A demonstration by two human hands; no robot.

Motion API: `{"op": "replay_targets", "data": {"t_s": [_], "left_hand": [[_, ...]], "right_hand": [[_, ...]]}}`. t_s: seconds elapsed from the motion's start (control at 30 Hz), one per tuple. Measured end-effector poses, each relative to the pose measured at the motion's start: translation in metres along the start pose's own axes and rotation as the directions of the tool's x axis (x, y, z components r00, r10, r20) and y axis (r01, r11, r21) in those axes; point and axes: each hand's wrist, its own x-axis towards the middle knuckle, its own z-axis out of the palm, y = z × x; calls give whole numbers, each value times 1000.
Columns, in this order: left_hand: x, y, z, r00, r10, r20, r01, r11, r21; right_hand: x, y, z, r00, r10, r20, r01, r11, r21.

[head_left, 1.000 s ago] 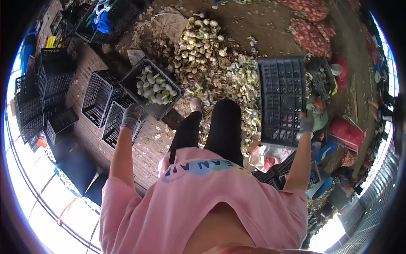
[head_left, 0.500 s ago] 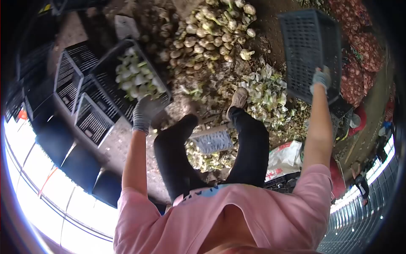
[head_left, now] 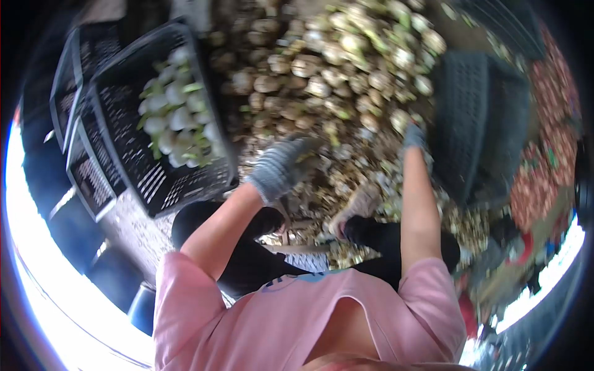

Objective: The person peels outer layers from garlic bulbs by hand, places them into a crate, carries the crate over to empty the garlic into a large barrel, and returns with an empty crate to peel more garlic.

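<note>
My left hand (head_left: 281, 167), in a grey knitted glove, is stretched over the littered ground between the crate and my knees. Its fingers point right, blurred, and no object shows in them. My right hand (head_left: 414, 136), gloved too, is at the right edge of a heap of sprouting onions (head_left: 334, 80). Close to its fingertips lies an onion (head_left: 400, 120); whether they touch it cannot be made out. Just right of that hand stands a dark plastic crate (head_left: 461, 123). Left of my left hand, another black crate (head_left: 167, 198) holds pale peeled onions with green shoots (head_left: 179, 117).
More crates (head_left: 93, 167) stand at the far left. Red mesh sacks of onions (head_left: 544, 179) line the right side. Dry skins and peelings (head_left: 352, 161) cover the ground around my feet. A low seat or stand (head_left: 306, 263) lies between my legs.
My right hand has come off the dark crate, which now rests lower at the right. My left hand has left the crate of peeled onions and moved right. My view has shifted closer.
</note>
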Motion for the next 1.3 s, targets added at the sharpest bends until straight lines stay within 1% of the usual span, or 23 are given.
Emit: {"op": "replay_targets", "data": {"t_s": [0.07, 0.13, 0.17, 0.23, 0.3, 0.33, 0.37, 0.4, 0.47, 0.5, 0.53, 0.6, 0.63, 0.73, 0.77, 0.8, 0.83, 0.87, 0.97, 1.1, 1.17, 1.23, 1.3], "left_hand": [[-13, -3, -9, 996, -82, 34, 83, 996, -43], [-26, -12, -12, 998, -49, -39, 58, 962, 266], [-33, -8, -13, 997, -6, -80, 27, 963, 268], [-48, -7, -5, 981, 109, -159, -61, 958, 279], [-58, -1, -1, 935, 216, -280, -143, 956, 256], [-68, 9, 6, 904, 240, -355, -177, 964, 200], [-76, 18, 11, 923, 201, -329, -216, 976, -8], [-91, 30, 12, 943, 220, -250, -291, 908, -300], [-120, 54, 15, 964, 252, -87, -213, 532, -820], [-125, 50, 22, 936, 327, -130, -320, 640, -699], [-131, 53, 27, 927, 358, -111, -318, 594, -739], [-124, 43, 44, 901, 411, -141, -346, 482, -805], [-98, 16, 62, 885, 432, -174, -365, 412, -835], [-168, 55, 66, 844, 457, -282, -526, 604, -598], [-172, 60, 68, 900, 398, -179, -387, 538, -749], [-166, 59, 79, 810, 485, -329, -570, 520, -637], [-179, 73, 83, 874, 411, -259, -438, 434, -788], [-176, 67, 86, 847, 445, -292, -518, 563, -644], [-167, 58, 100, 866, 409, -288, -475, 491, -731], [-167, 44, 104, 899, 374, -229, -407, 521, -750], [-163, 39, 107, 886, 394, -246, -442, 552, -707], [-159, 36, 112, 846, 445, -295, -529, 628, -571], [-156, 27, 113, 869, 409, -280, -489, 620, -613]], "right_hand": [[-7, -25, -7, 992, 21, -120, -16, 999, 47], [-26, -52, -13, 965, 89, -247, -31, 972, 232], [-42, -69, -15, 952, 144, -268, -37, 928, 370], [-83, -105, -17, 967, 202, -153, -57, 761, 647], [-134, -154, -19, 990, 23, 140, -132, 508, 851], [-159, -166, -24, 952, -123, 282, -214, 392, 895], [-181, -175, -34, 883, -269, 384, -306, 291, 907], [-206, -188, -50, 852, -404, 333, -264, 219, 939], [-270, -206, -98, 754, -625, 204, -200, 77, 977], [-302, -211, -118, 688, -713, 136, -190, 3, 982], [-332, -214, -132, 615, -786, 68, -193, -66, 979], [-354, -208, -139, 602, -798, 34, -185, -98, 978], [-352, -206, -130, 680, -730, 66, -166, -66, 984], [-370, -194, -156, 830, -519, 204, -227, 19, 974], [-360, -180, -145, 839, -523, 149, -152, 38, 988], [-378, -179, -164, 835, -535, 129, -64, 138, 988], [-381, -171, -167, 872, -487, 46, 127, 316, 940], [-390, -167, -172, 825, -560, -68, 267, 282, 921], [-384, -154, -166, 655, -705, -273, 709, 446, 546], [-387, -152, -151, 737, -635, -231, 610, 478, 632], [-380, -156, -147, 803, -595, -38, 481, 608, 631], [-374, -150, -139, 790, -612, -33, 358, 417, 835], [-374, -148, -139, 795, -606, 8, 247, 337, 909]]}}
